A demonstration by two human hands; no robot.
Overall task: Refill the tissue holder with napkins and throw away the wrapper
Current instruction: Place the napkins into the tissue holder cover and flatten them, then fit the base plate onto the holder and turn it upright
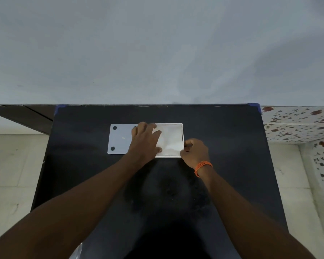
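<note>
A white rectangular tissue holder (181,136) lies on the black table (223,165), with white napkins (171,137) inside it. My left hand (145,140) presses flat on the napkins, fingers spread. My right hand (195,151) pinches the holder's near right corner. To the left lies a flat white panel (120,140) with black round feet, partly under my left hand. A bit of clear wrapper (79,251) shows at the bottom edge, below my left forearm.
The table stands against a grey wall (157,53). A floral cloth (299,124) covers something at the right. Pale floor tiles (11,174) flank the table, and a dark surface (26,116) sits at the far left.
</note>
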